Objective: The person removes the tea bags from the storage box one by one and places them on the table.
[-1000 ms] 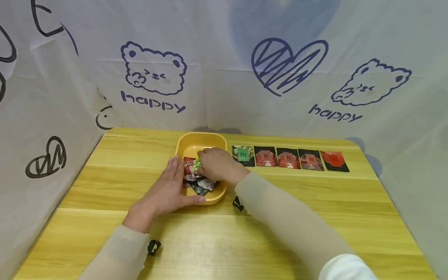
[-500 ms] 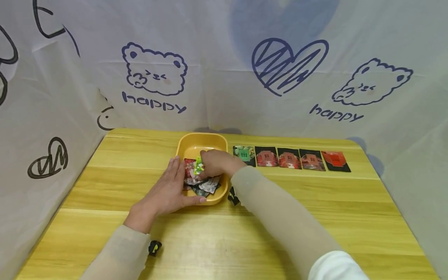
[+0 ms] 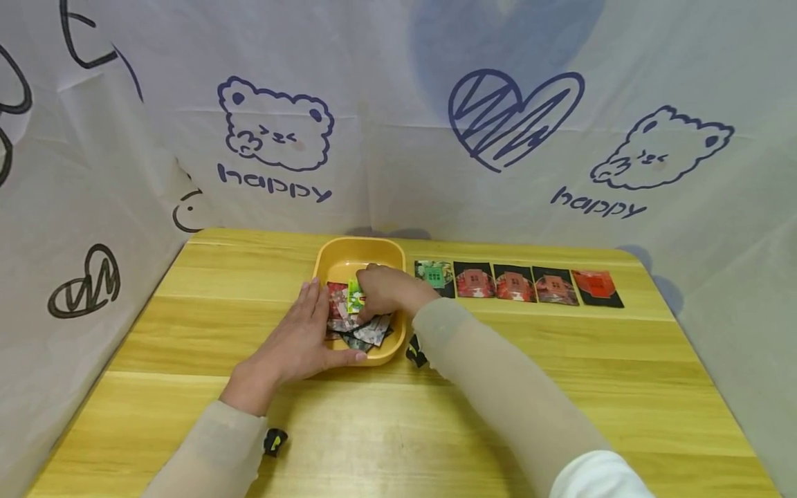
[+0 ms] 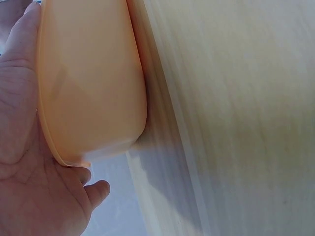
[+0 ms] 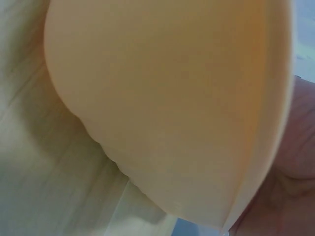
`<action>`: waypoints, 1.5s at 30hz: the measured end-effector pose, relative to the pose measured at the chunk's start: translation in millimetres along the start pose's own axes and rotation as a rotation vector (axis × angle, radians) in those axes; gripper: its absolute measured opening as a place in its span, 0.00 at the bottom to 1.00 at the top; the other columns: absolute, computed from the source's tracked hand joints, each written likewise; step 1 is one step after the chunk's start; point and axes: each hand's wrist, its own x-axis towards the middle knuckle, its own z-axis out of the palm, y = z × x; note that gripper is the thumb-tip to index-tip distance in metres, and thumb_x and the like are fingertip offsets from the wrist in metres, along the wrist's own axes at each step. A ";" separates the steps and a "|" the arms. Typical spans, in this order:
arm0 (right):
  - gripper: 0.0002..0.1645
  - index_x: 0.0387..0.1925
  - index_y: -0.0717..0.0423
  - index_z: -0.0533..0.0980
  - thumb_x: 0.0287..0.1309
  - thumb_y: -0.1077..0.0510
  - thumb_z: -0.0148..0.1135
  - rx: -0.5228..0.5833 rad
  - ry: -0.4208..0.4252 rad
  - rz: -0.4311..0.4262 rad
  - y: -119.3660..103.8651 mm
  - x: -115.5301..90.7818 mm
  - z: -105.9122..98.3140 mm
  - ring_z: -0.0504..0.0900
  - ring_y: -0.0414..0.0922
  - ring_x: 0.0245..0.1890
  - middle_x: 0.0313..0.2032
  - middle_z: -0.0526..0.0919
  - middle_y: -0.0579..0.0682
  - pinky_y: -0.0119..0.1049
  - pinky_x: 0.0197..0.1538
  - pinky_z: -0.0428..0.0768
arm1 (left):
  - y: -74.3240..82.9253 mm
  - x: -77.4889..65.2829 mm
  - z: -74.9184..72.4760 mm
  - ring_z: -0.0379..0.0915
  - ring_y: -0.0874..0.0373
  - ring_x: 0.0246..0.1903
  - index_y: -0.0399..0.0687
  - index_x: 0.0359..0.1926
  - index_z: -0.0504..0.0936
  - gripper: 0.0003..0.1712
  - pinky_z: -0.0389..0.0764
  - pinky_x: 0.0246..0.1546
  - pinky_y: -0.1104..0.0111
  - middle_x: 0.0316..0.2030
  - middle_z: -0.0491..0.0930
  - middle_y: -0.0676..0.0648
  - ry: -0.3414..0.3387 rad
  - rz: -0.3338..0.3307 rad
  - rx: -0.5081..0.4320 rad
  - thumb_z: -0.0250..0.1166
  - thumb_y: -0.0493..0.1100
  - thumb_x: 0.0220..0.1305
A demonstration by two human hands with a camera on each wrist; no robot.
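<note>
A yellow plastic basin (image 3: 360, 359) stands on the table and holds a jumble of small snack packets, among them a red one (image 3: 337, 296) and a grey-white one (image 3: 375, 330). My left hand (image 3: 299, 332) lies along its left side, fingers straight on the rim, thumb over the front rim. The left wrist view shows that palm (image 4: 29, 137) against the basin's outer wall (image 4: 93, 78). Reaching in over the right rim, my right hand (image 3: 389, 290) pinches a bright green packet (image 3: 355, 297) at its right edge. Its fingertips are partly hidden. In the right wrist view the basin wall (image 5: 162, 98) covers most of that hand.
Right of the basin, several flat packets lie in a row: a green-labelled one (image 3: 434, 277), then red ones on black, ending with a bright red one (image 3: 598, 287). Black straps (image 3: 275, 441) show at both wrists. A white printed cloth (image 3: 398, 166) hangs behind the wooden table (image 3: 386, 429).
My right hand has shifted slightly within the basin, and the green packet now faces up more flatly beside its fingers. The left hand has kept its place on the rim.
</note>
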 end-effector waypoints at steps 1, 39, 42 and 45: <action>0.44 0.70 0.58 0.73 0.61 0.41 0.77 -0.004 0.004 0.004 -0.2 -0.4 0.2 0.81 0.48 0.56 0.63 0.79 0.55 0.46 0.64 0.81 | 0.2 -0.1 0.2 0.29 0.34 0.83 0.28 0.82 0.40 0.83 0.47 0.82 0.44 0.83 0.33 0.29 0.000 0.000 0.000 0.64 0.87 0.52; 0.55 0.77 0.60 0.64 0.56 0.46 0.81 0.093 0.305 0.021 60.8 -83.1 -21.0 0.73 0.56 0.71 0.71 0.74 0.58 0.53 0.75 0.72 | 0.3 0.3 2.5 0.28 0.34 0.84 0.30 0.83 0.40 0.85 0.47 0.82 0.43 0.84 0.29 0.32 -0.003 -0.021 -0.001 0.63 0.88 0.49; 0.56 0.79 0.60 0.61 0.59 0.44 0.79 0.064 0.261 0.057 67.0 -91.1 -13.9 0.64 0.60 0.78 0.77 0.67 0.61 0.59 0.78 0.67 | 0.5 0.4 2.2 0.28 0.34 0.84 0.30 0.83 0.40 0.85 0.47 0.82 0.43 0.84 0.29 0.32 -0.002 -0.019 0.000 0.64 0.88 0.49; 0.57 0.81 0.60 0.59 0.60 0.42 0.77 0.044 0.221 0.079 72.5 -94.9 -4.1 0.60 0.62 0.80 0.78 0.64 0.61 0.62 0.78 0.64 | 0.2 0.9 2.2 0.28 0.34 0.84 0.30 0.83 0.40 0.85 0.47 0.82 0.43 0.84 0.29 0.32 -0.002 -0.017 0.002 0.63 0.88 0.49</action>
